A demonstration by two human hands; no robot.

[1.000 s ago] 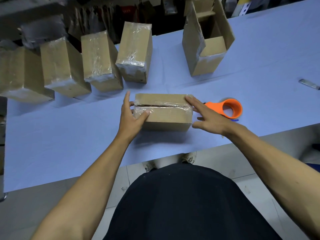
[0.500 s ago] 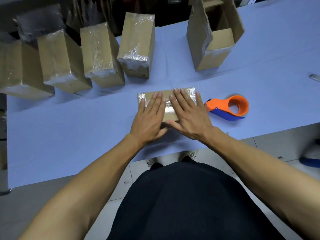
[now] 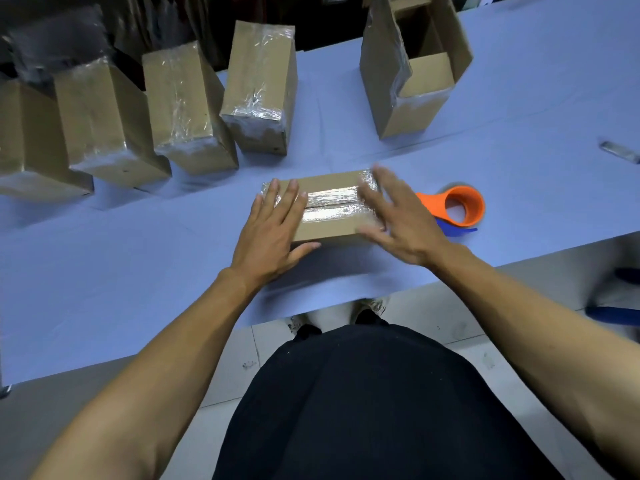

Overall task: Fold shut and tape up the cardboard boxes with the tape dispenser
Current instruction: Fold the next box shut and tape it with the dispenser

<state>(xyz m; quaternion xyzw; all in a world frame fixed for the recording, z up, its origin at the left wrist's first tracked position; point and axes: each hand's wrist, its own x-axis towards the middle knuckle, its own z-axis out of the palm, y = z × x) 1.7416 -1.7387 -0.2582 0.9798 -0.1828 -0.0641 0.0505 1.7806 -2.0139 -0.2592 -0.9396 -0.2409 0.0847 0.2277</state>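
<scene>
A small closed cardboard box (image 3: 329,209) lies on the blue table, a strip of clear tape running along its top seam. My left hand (image 3: 273,230) lies flat on the box's left end, fingers straight, thumb against the near side. Over the right end, my right hand (image 3: 398,220) has its fingers spread and straight; it is blurred with motion. The orange tape dispenser (image 3: 457,206) with a blue blade guard lies on the table just right of the box, untouched.
Several taped boxes (image 3: 187,109) stand in a row at the back left. An open box (image 3: 412,67) with raised flaps stands at the back right. A small metal tool (image 3: 620,155) lies at the far right. The table's near edge (image 3: 346,292) runs just below my hands.
Both hands lay side by side on the middle of the box top; now they have slid apart toward its two ends, uncovering the taped seam.
</scene>
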